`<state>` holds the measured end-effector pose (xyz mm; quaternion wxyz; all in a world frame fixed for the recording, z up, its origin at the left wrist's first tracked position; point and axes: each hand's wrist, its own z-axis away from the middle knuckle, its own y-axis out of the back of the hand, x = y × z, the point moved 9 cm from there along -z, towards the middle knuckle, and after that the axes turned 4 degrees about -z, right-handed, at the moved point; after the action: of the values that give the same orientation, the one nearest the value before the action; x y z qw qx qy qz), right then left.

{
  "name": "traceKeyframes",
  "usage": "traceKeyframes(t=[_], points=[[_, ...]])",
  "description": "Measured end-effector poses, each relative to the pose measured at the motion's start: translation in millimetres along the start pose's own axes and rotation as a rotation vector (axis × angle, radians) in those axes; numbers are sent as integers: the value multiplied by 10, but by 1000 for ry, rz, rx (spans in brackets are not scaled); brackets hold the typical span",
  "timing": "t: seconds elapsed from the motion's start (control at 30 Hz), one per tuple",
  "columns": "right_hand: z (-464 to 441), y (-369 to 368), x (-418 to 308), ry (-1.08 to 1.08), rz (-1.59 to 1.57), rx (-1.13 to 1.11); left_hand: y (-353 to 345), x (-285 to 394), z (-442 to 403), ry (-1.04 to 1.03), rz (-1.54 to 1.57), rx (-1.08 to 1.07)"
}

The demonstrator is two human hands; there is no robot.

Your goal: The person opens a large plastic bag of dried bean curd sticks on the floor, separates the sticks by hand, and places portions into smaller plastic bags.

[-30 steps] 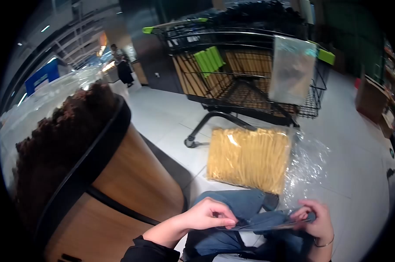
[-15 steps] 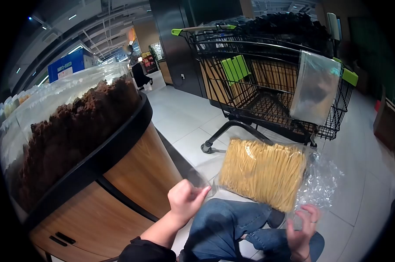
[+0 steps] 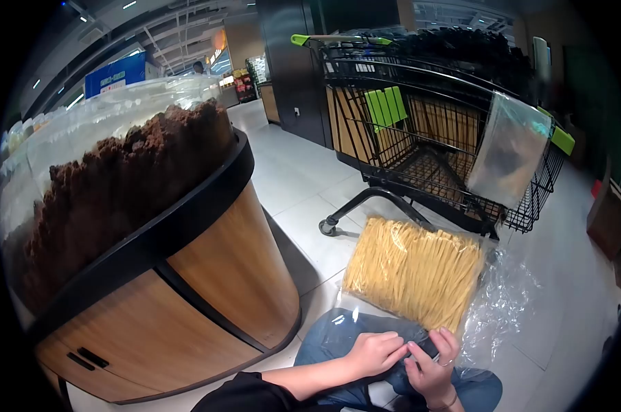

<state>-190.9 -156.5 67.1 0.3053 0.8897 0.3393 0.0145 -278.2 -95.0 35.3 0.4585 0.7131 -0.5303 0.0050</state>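
Note:
A clear plastic bag (image 3: 339,321) lies spread over my jeans, light glinting on it. Bent fingers of my left hand (image 3: 373,354) pinch its edge over my lap. My right hand (image 3: 432,367), with a ring on one finger, meets the left fingertips. Its thumb and bent fingers appear to pinch the same edge, though the thin film is hard to see there. Just beyond the hands, a large clear bag of yellow, flat strips like dried noodles or bean sticks (image 3: 413,271) rests on the floor. Its loose, crinkled plastic end (image 3: 499,302) spreads to the right.
A black wire shopping cart (image 3: 420,137) with green parts stands ahead, a clear plastic sleeve (image 3: 509,151) hanging on its side. At left is a rounded wooden counter (image 3: 235,275) with brown crumbly food (image 3: 132,172) behind clear plastic. A blue box (image 3: 118,74) sits behind it.
My left hand has moved right and down from beside the counter, bringing the clear bag over my lap. My right hand has moved left to meet it, its spread fingers drawing in.

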Motion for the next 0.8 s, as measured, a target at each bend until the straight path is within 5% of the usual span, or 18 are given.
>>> traceKeyframes(t=[0.27,0.4,0.47,0.67,0.77,0.8], points=[[110,-296,103,-62,19,-329,-108,-266,78,248,217,-59],[109,-390,95,-81,174,-556,-38,-156,-44,248,11,-124],[86,-318,234,-341,190,-614,-42,25,-136,152,-280,-209],[-194,287,89,-572,142,-430,34,670,-228,-157,-306,77],[-199,457,112,-500,27,-287,52,898,-189,-264,-235,161],[-105,440,244,-813,-298,-246,60,956,-169,-289,-182,206]])
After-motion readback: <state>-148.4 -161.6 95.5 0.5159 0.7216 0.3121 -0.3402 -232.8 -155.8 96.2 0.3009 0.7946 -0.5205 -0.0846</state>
